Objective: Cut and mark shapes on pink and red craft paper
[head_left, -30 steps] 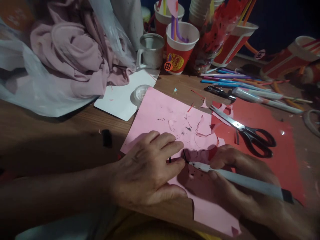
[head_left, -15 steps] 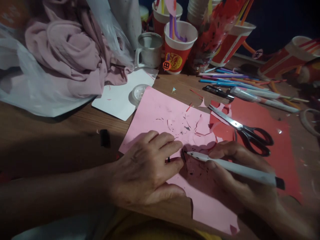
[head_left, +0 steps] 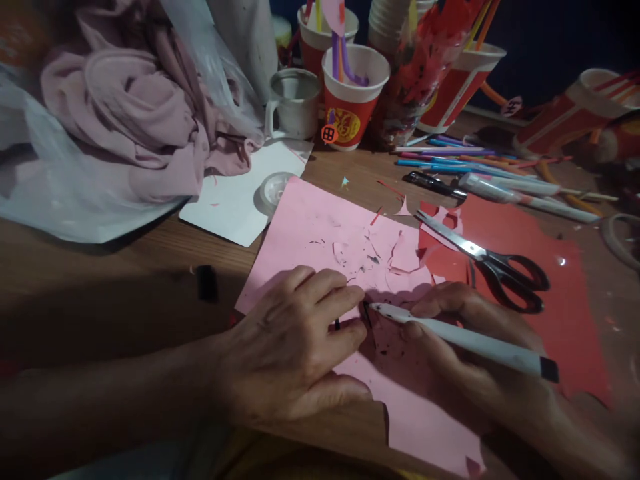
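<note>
My left hand (head_left: 295, 343) lies palm down on a pink paper sheet (head_left: 320, 230), its fingertips pressed together on a tiny dark scrap. My right hand (head_left: 470, 353) grips a white pen-like tool (head_left: 465, 340) with a black end cap; its tip touches the pink sheet just right of my left fingertips. Small paper cuttings lie scattered on the sheet above both hands.
Black-handled scissors (head_left: 487, 260) rest on red paper (head_left: 560, 293) to the right. Pens and markers (head_left: 480, 173) lie behind them. Red paper cups (head_left: 353, 97), a metal mug (head_left: 290, 103), pink cloth (head_left: 135, 113), a tape roll (head_left: 275, 190) and white paper (head_left: 235, 207) crowd the back. A black cap (head_left: 206, 283) sits on the wooden table.
The tool in my right hand has risen slightly and its tip has shifted up on the pink sheet. My left hand has stayed in place.
</note>
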Motion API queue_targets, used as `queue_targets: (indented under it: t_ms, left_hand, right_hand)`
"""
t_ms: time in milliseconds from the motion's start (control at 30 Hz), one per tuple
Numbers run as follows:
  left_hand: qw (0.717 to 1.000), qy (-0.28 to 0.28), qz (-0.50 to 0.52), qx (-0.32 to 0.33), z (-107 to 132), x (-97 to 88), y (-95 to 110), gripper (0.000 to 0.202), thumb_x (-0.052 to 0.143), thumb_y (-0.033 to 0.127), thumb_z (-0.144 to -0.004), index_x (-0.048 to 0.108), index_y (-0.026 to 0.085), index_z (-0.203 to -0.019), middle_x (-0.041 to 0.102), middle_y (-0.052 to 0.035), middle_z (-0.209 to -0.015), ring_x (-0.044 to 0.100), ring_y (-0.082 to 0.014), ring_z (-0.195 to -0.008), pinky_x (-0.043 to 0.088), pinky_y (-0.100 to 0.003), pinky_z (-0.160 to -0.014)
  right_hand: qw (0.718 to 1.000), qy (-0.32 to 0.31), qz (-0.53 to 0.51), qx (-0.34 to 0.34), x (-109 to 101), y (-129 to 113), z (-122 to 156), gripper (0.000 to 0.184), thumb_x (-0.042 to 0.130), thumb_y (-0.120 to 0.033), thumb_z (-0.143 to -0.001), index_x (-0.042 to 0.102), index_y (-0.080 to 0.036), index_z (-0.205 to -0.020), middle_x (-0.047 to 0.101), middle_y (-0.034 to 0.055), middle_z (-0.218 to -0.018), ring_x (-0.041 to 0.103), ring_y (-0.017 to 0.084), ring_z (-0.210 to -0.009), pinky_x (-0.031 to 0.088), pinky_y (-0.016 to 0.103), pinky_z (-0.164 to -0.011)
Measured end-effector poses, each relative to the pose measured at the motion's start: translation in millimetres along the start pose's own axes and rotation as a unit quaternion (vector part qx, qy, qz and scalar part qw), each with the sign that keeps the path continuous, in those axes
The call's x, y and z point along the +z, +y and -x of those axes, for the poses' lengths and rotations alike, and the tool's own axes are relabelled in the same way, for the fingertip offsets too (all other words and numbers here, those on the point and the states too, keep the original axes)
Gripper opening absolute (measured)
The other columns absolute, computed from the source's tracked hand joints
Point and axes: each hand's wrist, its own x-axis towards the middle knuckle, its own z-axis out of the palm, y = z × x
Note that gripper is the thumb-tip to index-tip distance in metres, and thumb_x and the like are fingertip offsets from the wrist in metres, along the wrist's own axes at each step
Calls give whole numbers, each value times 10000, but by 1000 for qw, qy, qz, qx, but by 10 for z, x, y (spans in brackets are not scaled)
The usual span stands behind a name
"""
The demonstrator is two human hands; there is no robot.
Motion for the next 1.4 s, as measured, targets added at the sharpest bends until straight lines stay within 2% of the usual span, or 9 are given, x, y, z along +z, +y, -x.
queue_targets:
  t_ms: [167, 400, 700, 800, 933, 1033, 1133, 1400]
  left_hand:
    - [1000, 5, -4, -10, 8, 12, 20, 420, 394, 499, -831, 616, 157, -934, 555, -131, -1062, 474, -272, -919, 373, -434, -748]
    - [1000, 14, -18, 7, 2, 10, -12, 404, 404, 490, -830, 620, 161, -922, 557, -128, -1027, 482, -259, -882, 380, -416, -720]
    - [1000, 17, -18, 2, 11, 13, 3, 389, 409, 475, -833, 621, 155, -894, 554, -129, -1010, 474, -258, -880, 380, -418, -724]
    - [999, 24, -22, -7, 11, 14, 10, 397, 399, 483, -834, 623, 159, -882, 554, -125, -995, 475, -256, -872, 377, -423, -728]
    - [1000, 17, -21, 15, 8, 9, -7, 380, 421, 479, -825, 620, 162, -888, 562, -120, -996, 479, -248, -857, 382, -407, -716]
    - [1000, 17, -20, 3, 11, 12, -1, 389, 409, 483, -830, 621, 163, -894, 562, -121, -1013, 476, -253, -877, 377, -416, -736]
    - [1000, 15, -19, -13, 15, 21, 18, 390, 401, 478, -835, 619, 163, -909, 555, -123, -1040, 472, -260, -906, 373, -428, -753]
    - [1000, -1, -4, -8, 16, 9, 5, 383, 421, 469, -830, 611, 154, -938, 553, -129, -1072, 470, -270, -927, 371, -429, -752]
  right_hand:
    - [1000, 1, 14, -7, -34, 11, 12, 104, 591, -156, -714, 518, -227, -738, 599, -22, -640, 570, 122, -560, 469, 245, -527]
    - [999, -29, -6, -31, -77, 27, 1, 78, 558, -172, -730, 508, -230, -717, 581, -22, -589, 543, 119, -501, 437, 238, -465]
    - [997, -81, 18, -9, -163, -58, -18, 100, 533, -214, -736, 505, -220, -640, 568, -14, -531, 520, 127, -468, 415, 250, -436]
    - [997, -71, 18, -5, -163, -56, -22, 127, 528, -238, -738, 493, -227, -617, 554, -21, -509, 514, 128, -445, 405, 247, -412]
    - [999, -45, -15, -11, -134, -14, 0, 94, 525, -238, -746, 505, -232, -654, 567, -24, -526, 508, 111, -397, 408, 238, -386]
    - [999, -16, -30, -14, -97, 30, 24, 33, 564, -221, -732, 533, -230, -727, 604, -10, -610, 557, 119, -466, 448, 236, -428]
    - [999, -6, -31, -15, -64, 63, 42, 99, 583, -176, -719, 541, -235, -787, 626, 1, -696, 594, 137, -573, 478, 242, -487]
    - [1000, -10, -14, -22, -33, 59, 50, 161, 608, -142, -708, 534, -245, -807, 615, -10, -699, 590, 143, -590, 472, 251, -500]
